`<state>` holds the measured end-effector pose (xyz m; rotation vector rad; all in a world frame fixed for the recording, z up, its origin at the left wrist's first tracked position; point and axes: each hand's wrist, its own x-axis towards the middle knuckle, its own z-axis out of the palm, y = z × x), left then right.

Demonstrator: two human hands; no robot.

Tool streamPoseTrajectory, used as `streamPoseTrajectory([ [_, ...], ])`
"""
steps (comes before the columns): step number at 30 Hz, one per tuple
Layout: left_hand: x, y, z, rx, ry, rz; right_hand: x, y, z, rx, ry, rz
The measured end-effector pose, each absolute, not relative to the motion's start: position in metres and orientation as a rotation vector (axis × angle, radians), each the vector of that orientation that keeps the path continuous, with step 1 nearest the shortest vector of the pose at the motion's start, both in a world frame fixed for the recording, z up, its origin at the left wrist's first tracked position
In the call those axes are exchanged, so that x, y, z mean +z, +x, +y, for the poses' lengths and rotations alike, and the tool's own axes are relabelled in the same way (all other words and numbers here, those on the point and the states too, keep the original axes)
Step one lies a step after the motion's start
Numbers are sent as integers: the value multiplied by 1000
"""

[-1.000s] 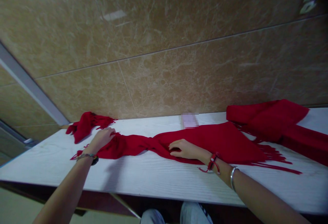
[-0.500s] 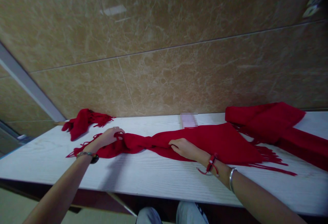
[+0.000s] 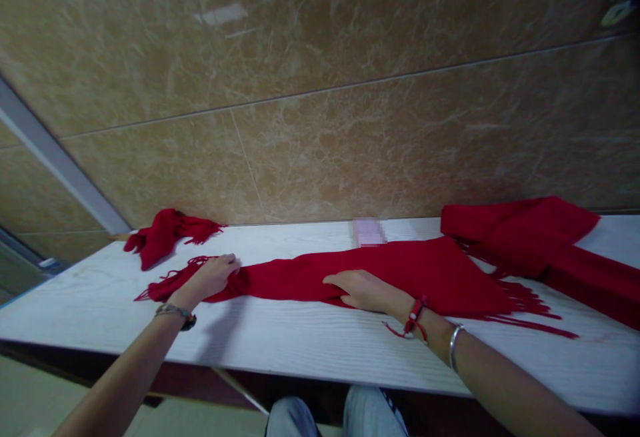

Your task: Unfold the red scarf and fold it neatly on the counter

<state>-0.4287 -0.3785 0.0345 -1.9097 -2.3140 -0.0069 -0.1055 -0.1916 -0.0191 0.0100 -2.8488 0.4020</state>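
Observation:
A long red scarf point(image 3: 300, 277) with fringed ends lies lengthwise on the white tabletop point(image 3: 280, 344). It is wide on the right and narrow and bunched on the left. My left hand point(image 3: 216, 277) is closed on the bunched part near the left fringe, its fingertips partly hidden. On the middle of the scarf rests my right hand point(image 3: 364, 289), index finger stretched out and thumb apart, touching the cloth near its front edge.
A crumpled red fringed cloth point(image 3: 163, 237) lies at the back left. Another red scarf point(image 3: 520, 230) is folded over at the back right, close to the first one's fringe. A small blurred pinkish item point(image 3: 367, 232) sits by the tiled wall point(image 3: 320, 150).
The twist in the scarf's middle has flattened into a smoother strip. My left hand has closed more on the bunched cloth; my right hand has shifted slightly left.

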Motion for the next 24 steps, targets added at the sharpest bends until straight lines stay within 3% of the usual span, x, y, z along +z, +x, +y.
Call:
streamPoseTrajectory([
  [11,-7,-290,-332,-146,-2459,-1925,-10,-99,-184,671,-112,-2774],
  [24,6,-304,-267,-476,-2689,-2367,6,-83,-161,664,-134,-2915],
])
